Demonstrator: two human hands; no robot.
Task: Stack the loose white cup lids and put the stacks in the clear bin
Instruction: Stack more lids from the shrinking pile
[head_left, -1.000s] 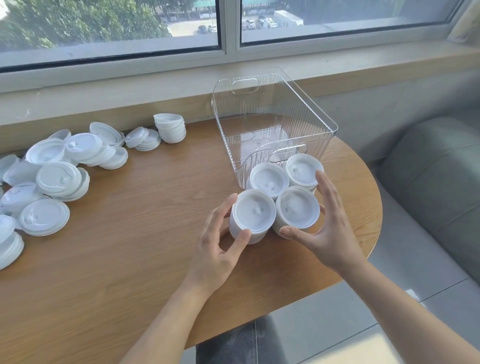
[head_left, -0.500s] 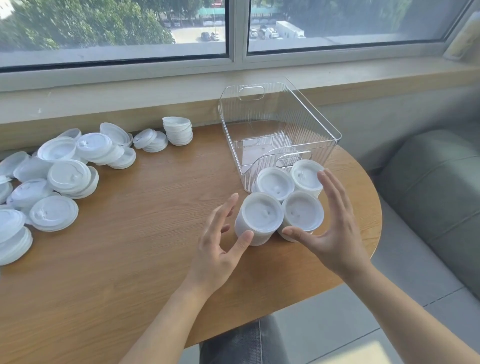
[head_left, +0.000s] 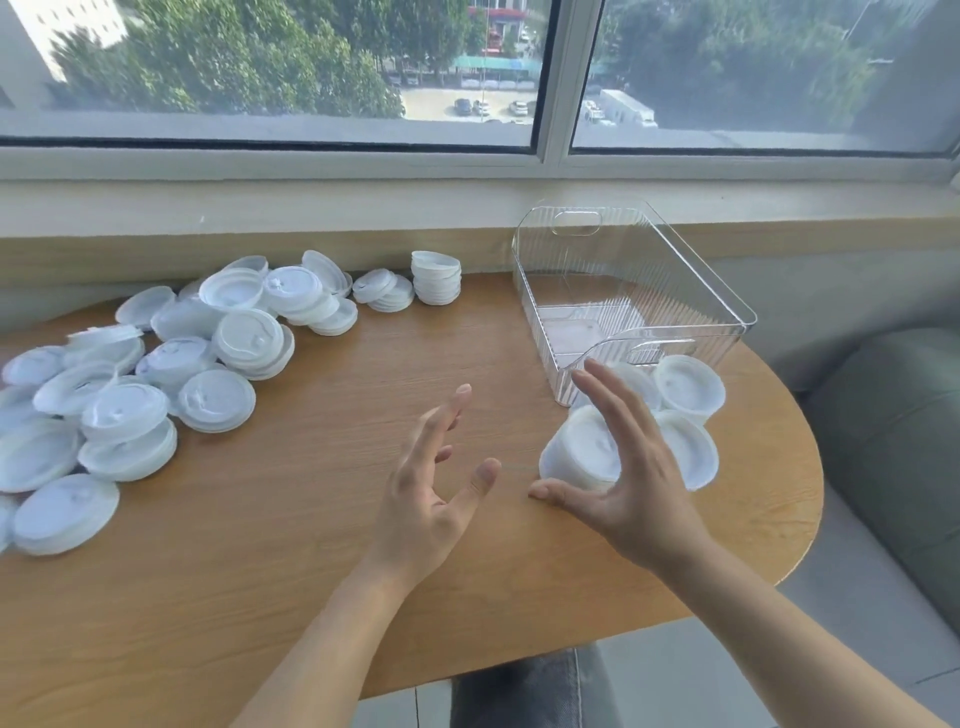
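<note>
1. Our left hand hovers above the rounded wooden table with fingers spread and nothing in it. Our right hand is just as slack and empty, its palm hanging in front of the nearest stack of white plastic cup lids.
2. We count four such stacks, clustered behind our right hand against the near wall of the clear ribbed plastic bin. We judge they are gathered there so they lift in easily.
3. The bin beyond our right hand looks all but empty, though its clear walls leave that uncertain.
4. Far left of our left hand sprawls the heap of loose white lids, too overlapped to count. One short stack stands at its far end.
</note>
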